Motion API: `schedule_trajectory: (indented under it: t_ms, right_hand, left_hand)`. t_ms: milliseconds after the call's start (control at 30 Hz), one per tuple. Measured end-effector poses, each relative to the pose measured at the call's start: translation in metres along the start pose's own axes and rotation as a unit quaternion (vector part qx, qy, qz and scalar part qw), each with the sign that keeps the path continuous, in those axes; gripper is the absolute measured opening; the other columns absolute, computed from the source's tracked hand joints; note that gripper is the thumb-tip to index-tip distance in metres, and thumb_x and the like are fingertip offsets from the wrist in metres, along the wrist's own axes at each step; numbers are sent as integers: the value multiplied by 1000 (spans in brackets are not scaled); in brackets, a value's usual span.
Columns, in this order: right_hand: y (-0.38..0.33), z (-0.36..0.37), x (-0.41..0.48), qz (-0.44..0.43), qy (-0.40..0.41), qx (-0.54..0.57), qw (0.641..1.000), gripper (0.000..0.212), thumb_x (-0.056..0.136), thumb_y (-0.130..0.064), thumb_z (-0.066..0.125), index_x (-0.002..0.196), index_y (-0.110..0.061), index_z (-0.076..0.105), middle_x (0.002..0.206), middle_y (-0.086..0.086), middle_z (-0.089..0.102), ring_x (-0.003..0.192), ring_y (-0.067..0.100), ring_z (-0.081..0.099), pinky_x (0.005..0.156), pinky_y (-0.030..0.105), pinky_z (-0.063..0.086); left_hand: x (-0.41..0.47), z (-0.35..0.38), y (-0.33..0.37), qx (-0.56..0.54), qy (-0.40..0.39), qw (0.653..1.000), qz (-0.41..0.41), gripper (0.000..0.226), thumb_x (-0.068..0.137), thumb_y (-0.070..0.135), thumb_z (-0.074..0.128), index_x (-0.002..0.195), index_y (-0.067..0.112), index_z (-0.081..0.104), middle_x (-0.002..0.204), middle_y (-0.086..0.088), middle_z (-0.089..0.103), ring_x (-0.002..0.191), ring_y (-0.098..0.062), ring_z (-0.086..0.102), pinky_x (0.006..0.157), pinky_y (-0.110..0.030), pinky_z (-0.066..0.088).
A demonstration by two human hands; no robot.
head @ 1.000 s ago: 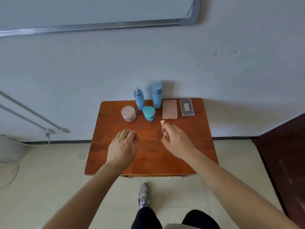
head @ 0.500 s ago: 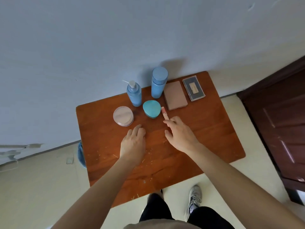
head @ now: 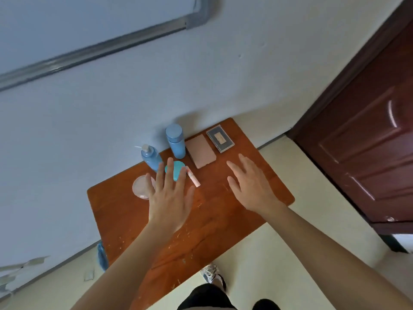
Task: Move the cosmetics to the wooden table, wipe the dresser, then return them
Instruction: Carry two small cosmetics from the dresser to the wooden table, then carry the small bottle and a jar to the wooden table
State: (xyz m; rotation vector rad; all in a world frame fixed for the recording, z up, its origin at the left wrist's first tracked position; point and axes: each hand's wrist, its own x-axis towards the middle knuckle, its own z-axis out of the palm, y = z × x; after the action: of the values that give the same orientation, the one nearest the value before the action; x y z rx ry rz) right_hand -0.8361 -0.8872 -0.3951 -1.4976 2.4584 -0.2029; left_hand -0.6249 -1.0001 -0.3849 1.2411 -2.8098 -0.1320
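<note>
Looked down on the wooden table (head: 212,220) at centre frame and counted seven cosmetics lined up towards its far edge by the wall: pump bottle (head: 150,156), capped blue bottle (head: 176,140), teal compact (head: 178,168), round pink-lidded jar (head: 139,187), slim pink lipstick tube (head: 193,179) lying flat, pink palette (head: 201,151), dark clear-lidded case (head: 220,138). Found the left hand (head: 169,198) spread wide with fingers straight, hovering over compact and jar, gripping nothing; could not tell whether any fingertip touched either. Found the right hand (head: 252,186) likewise flat and empty, right of centre, just below the palette and apart from every item. Judged the first step, shifting the cosmetics onto this table, as done or very nearly so, with nothing carried. Reckoned the next move called for turning to the dresser, not in view, and finding a cloth, none visible either. Hunted for brands and came up short: made out a pale label patch on the dark case, lettering too small to read; spotted no legible writing on the bottles.
</note>
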Motion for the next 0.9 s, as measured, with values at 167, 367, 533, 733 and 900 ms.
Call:
schedule_trajectory:
  t_ms: [167,367,533,733,900]
  right_hand:
    - [71,-60,-82,68,141,-9,988,63,101,-56,20,156,-28,10,164,12,1,151,30,-1,121,47,11]
    - [181,-109,-263,186,268,-40,944,67,99,-48,40,156,-23,15,163,14,9,150,33,5,119,49,14]
    - [268,-135,-447,289,328,-49,898,66,100,-51,37,156,-22,16,164,12,8,151,31,3,120,51,15]
    - [342,-147,-631,428,370,-60,822,68,101,-49,35,157,-17,15,162,18,9,150,36,7,120,52,16]
    - [390,-130,-735,501,398,-59,766,67,100,-44,42,155,-13,20,162,20,11,149,38,10,118,53,20]
  left_hand:
    - [8,-47,92,-20,53,996,75,66,98,62,11,153,28,19,163,-8,2,149,-29,-9,116,-62,1]
    - [-34,-92,268,-49,122,965,226,67,98,61,10,155,26,3,162,-10,-10,148,-30,-13,115,-63,2]
    - [-112,-115,433,-85,143,917,361,69,97,60,16,155,22,13,162,-14,2,149,-32,-6,115,-62,0]
    - [-212,-130,609,-136,163,846,489,65,97,55,29,151,19,26,160,-14,15,148,-33,8,114,-64,8]
    - [-281,-102,728,-123,162,786,584,64,98,54,28,151,17,28,159,-16,19,147,-34,11,113,-63,12]
